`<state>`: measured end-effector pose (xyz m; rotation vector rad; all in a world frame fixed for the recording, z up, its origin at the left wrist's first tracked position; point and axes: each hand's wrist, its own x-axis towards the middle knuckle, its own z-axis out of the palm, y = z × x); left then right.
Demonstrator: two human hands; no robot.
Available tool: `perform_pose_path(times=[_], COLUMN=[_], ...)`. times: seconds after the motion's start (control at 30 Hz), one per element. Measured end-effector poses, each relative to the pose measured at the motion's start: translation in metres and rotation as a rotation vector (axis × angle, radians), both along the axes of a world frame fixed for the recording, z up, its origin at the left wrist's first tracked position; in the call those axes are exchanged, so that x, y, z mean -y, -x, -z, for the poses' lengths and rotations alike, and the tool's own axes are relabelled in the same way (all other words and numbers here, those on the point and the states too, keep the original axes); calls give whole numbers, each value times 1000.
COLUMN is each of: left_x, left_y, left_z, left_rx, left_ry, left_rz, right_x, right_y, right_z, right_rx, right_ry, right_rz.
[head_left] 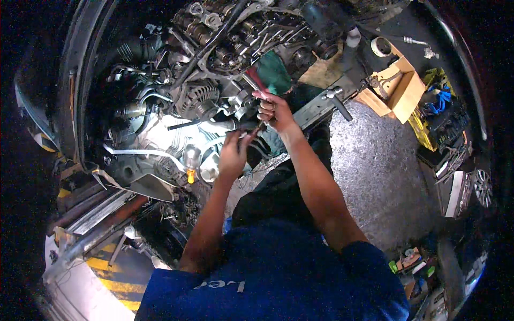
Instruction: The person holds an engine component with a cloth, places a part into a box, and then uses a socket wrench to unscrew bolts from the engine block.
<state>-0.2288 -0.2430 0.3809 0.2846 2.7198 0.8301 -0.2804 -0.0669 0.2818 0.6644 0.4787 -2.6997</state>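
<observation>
My right hand (pixel 274 113) is closed around a slender metal tool (pixel 255 85), tilted, its upper part beside a green and red cloth or pad (pixel 272 75) on the engine (pixel 227 53). My left hand (pixel 237 150) is just below and to the left, fingers curled at the lower end of what the right hand holds; exactly what they grip is too small and dark to tell. An alternator (pixel 199 92) sits up and left of the hands, and a bright work lamp (pixel 190 159) with a yellow end lies left of my left hand.
At the right are a cardboard box (pixel 404 99) with parts and a tape roll (pixel 381 46), a T-handled tool (pixel 337 104) on the front crossmember (pixel 318 115), and a yellow tool case (pixel 423 134). Dark metal parts and beams (pixel 112 208) fill the lower left, over a striped floor.
</observation>
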Motion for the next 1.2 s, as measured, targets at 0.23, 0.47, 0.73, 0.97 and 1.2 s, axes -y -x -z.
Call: perform_pose_path(times=[0.23,0.47,0.73,0.97,1.2], left_x=[5,-8,-11,-24,-53], left_y=[-12,-22,-24,-22,44], left_z=[-17,-3,-9,-9,21], left_rx=[-102,-125,-148,-156,135], left_ry=[7,52,7,-71,-365], left_rz=[-41,24,54,-37,-364], right_x=[8,-9,2,-5,5], right_y=[1,0,0,0,3], right_z=[-16,9,0,3,14], right_rx=[-138,-113,-157,33,-104], right_ry=[-1468,270,-1421,46,-911], right_rz=[-99,17,-26,-32,86])
